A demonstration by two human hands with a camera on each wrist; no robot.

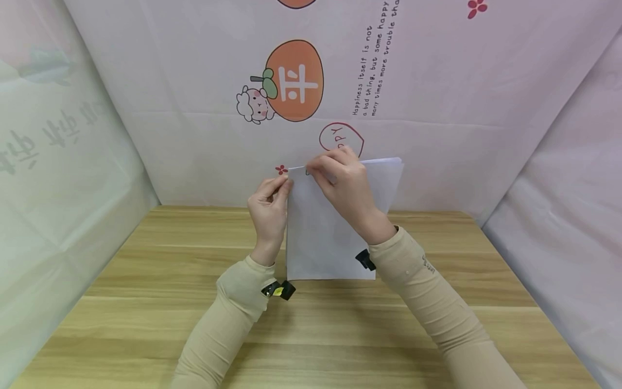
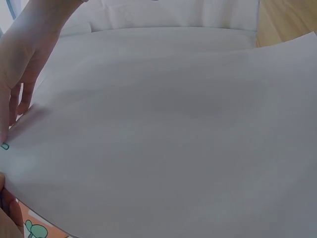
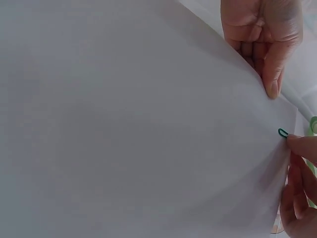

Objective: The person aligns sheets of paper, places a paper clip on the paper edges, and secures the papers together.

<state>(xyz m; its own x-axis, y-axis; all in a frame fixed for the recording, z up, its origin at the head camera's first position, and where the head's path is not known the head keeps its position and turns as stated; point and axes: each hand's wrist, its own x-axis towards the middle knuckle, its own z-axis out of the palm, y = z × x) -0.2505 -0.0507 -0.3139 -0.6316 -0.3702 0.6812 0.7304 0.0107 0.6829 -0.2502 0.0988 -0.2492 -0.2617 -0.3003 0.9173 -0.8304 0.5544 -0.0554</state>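
White sheets of paper (image 1: 330,237) are held up over the table, their top edges lying against one another. At the upper left corner, my left hand (image 1: 269,208) pinches the side edge between thumb and fingers. My right hand (image 1: 346,181) is at the top edge, a short way right of that corner. Its thumb and fingers pinch a small green paper clip (image 3: 283,133), whose looped end lies on the face of the paper. The rest of the clip is hidden by the fingertips. In the left wrist view, the clip's loop (image 2: 5,146) shows at the far left.
Below the paper is a wood-grain table (image 1: 194,324). Behind it hangs a white printed cloth (image 1: 194,108) with an orange fruit drawing and lettering. More white cloth (image 1: 568,227) hangs at both sides. A dark wrist mount (image 1: 365,260) is by each sleeve.
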